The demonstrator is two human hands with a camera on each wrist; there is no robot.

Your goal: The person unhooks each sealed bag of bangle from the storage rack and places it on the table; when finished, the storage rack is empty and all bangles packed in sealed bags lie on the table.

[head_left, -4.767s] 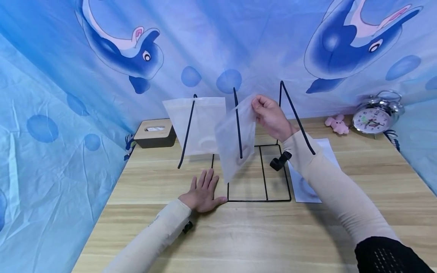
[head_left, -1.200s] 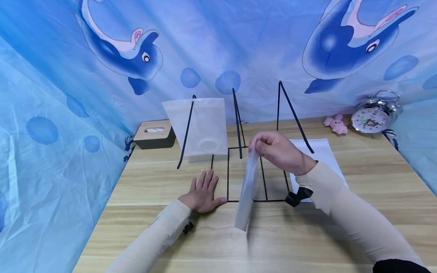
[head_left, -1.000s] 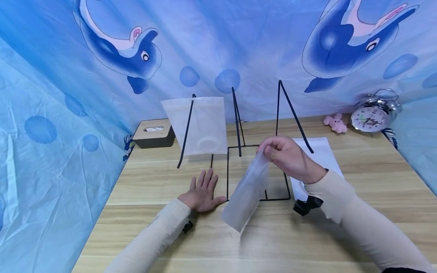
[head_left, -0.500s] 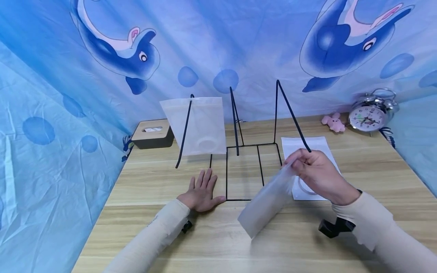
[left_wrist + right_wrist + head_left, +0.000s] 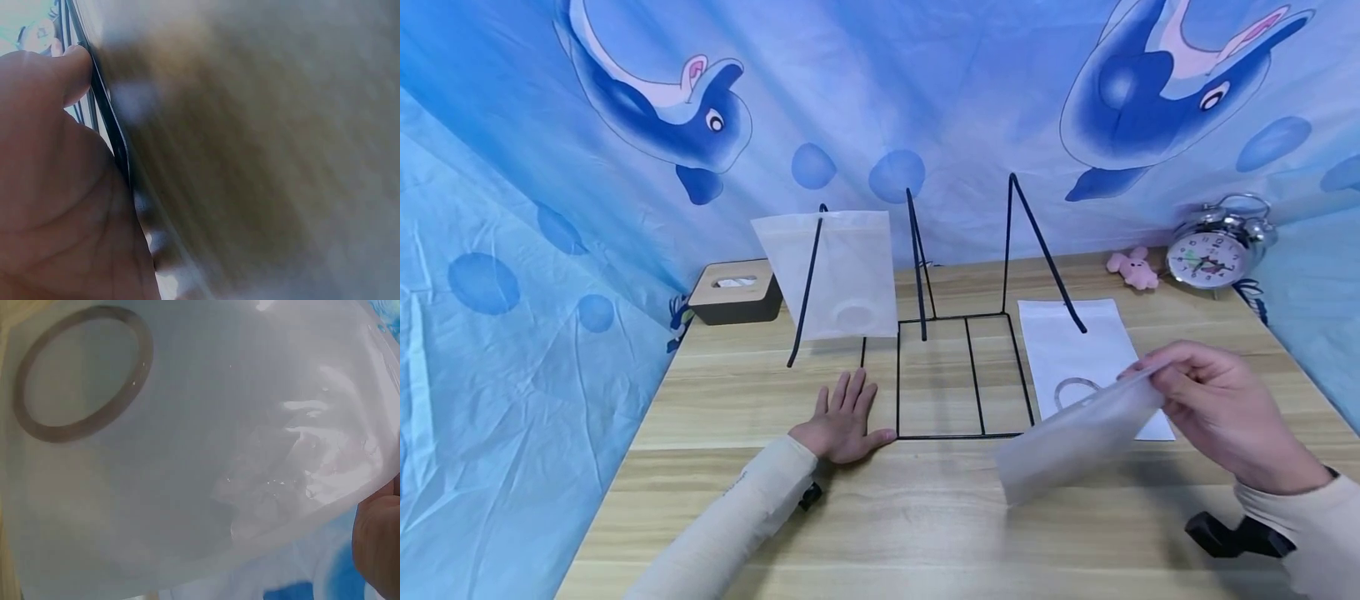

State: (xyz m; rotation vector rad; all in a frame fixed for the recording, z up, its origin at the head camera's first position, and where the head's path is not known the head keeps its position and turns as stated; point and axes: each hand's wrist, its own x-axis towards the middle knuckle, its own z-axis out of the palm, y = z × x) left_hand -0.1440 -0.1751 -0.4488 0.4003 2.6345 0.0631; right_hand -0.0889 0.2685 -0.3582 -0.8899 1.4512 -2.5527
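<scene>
Right hand pinching bag

Thumb and fingers are pinching the bag's edge; the bag, showing a ring, is slanting above the table, right of the rack, partly hiding a flat bag. Left hand, fingers spread, is resting on the table. Third bag is hanging on the rack.

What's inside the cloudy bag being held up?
A brown ring shows near one end of the cloudy bag, but I can't tell whether it's inside or printed on. Anything else inside could be hidden by its milkiness.
</scene>
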